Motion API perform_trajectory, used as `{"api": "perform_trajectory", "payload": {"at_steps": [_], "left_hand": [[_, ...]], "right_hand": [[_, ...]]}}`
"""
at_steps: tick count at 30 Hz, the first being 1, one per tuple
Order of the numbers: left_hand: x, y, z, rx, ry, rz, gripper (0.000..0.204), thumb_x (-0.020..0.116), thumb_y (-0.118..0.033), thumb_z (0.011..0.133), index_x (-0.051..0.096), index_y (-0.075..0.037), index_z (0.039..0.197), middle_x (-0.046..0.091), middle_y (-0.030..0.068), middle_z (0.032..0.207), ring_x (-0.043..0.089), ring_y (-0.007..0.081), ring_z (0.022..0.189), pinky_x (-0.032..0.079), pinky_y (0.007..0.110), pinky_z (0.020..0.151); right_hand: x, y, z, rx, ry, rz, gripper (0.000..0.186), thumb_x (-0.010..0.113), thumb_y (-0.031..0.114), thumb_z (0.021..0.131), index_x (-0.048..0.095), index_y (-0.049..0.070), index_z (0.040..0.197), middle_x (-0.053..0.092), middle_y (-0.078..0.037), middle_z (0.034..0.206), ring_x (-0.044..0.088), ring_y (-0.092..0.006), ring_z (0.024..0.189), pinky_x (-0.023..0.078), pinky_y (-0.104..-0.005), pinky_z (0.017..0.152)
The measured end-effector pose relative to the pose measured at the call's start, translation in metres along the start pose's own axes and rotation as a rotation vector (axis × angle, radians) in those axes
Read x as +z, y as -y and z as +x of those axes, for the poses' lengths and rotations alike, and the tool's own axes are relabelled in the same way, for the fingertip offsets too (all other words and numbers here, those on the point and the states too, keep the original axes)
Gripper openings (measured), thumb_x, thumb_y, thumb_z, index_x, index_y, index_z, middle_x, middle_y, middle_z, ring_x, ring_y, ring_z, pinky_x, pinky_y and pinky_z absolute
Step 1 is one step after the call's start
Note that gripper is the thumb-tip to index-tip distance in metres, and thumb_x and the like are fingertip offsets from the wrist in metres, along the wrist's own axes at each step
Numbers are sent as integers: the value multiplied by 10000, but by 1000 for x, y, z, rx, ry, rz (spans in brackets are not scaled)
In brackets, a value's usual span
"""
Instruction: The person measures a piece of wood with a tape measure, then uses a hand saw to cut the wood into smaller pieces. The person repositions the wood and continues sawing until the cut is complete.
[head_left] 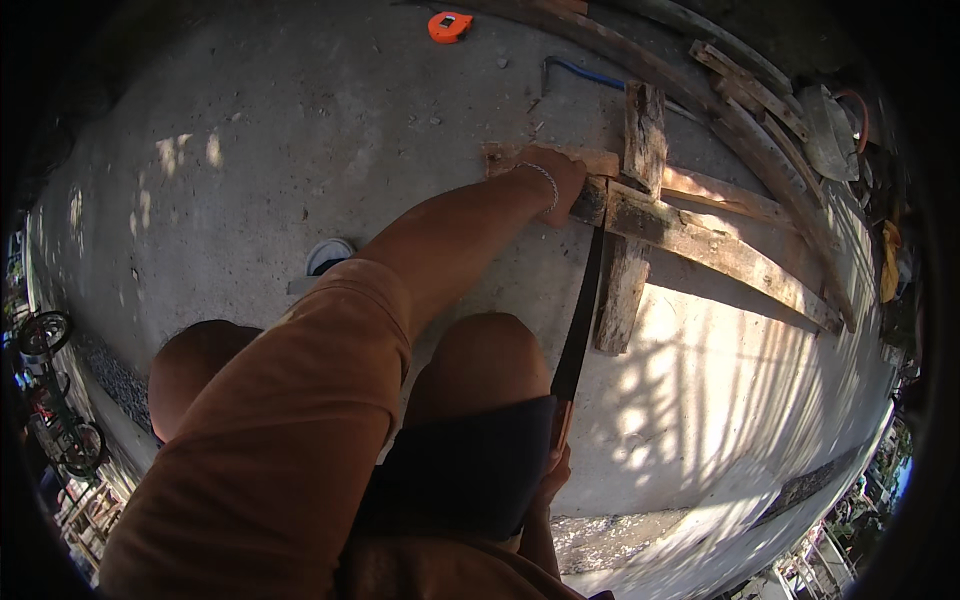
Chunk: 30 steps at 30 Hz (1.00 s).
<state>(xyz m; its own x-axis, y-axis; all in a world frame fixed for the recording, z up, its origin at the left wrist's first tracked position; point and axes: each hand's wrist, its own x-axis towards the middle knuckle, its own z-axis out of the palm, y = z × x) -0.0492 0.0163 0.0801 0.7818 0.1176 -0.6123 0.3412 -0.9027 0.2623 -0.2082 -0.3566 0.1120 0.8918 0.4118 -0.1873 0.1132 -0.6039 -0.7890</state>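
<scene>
A weathered wooden board (720,245) lies across a rough wood block (622,300), which rests on the concrete. My left hand (553,178), with a braided bracelet at the wrist, is closed over the board's left part, its arm reaching across from the lower left. Below, beside my right knee, my right hand (553,478) grips the handle of a handsaw (580,325); my leg and clothing hide part of that hand. The dark blade slants upward from the handle. Its far end meets the board just right of my left hand, at a narrow dark line across the wood.
An orange tape measure (449,27) lies on the concrete floor (330,120) at the far side. A blue bar with a hooked end (590,72) lies near long timbers (770,150) at the right. A bicycle (62,400) stands at the far left.
</scene>
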Motion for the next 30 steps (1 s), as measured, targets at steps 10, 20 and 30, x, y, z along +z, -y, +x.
{"api": "perform_trajectory", "payload": {"at_steps": [10, 20, 30], "left_hand": [[-3, -2, -12, 20, 11, -85, 656, 811, -255, 772, 560, 26, 1308, 685, 238, 1262, 678, 346, 1204, 576, 439, 956], [12, -1, 5, -2, -74, 30, 752, 837, -275, 737, 555, -3, 1378, 735, 191, 1213, 727, 323, 1115, 597, 439, 908], [5, 2, 6, -5, -35, 27, 769, 819, -333, 790, 524, -13, 1424, 728, 188, 1235, 717, 322, 1147, 588, 437, 933]], "right_hand": [[58, 17, 150, -30, -50, 37, 485, 380, 356, 1129, 659, -41, 1113, 588, -176, 612, 590, -331, 540, 451, -449, 549], [49, 38, 154, -17, -33, 9, 500, 395, 364, 1131, 669, -52, 1086, 576, -115, 582, 549, -215, 506, 439, -406, 522], [-17, 48, 7, 19, 80, -43, 677, 304, 496, 1117, 624, -52, 1351, 742, -163, 880, 627, -130, 510, 489, -289, 500]]}}
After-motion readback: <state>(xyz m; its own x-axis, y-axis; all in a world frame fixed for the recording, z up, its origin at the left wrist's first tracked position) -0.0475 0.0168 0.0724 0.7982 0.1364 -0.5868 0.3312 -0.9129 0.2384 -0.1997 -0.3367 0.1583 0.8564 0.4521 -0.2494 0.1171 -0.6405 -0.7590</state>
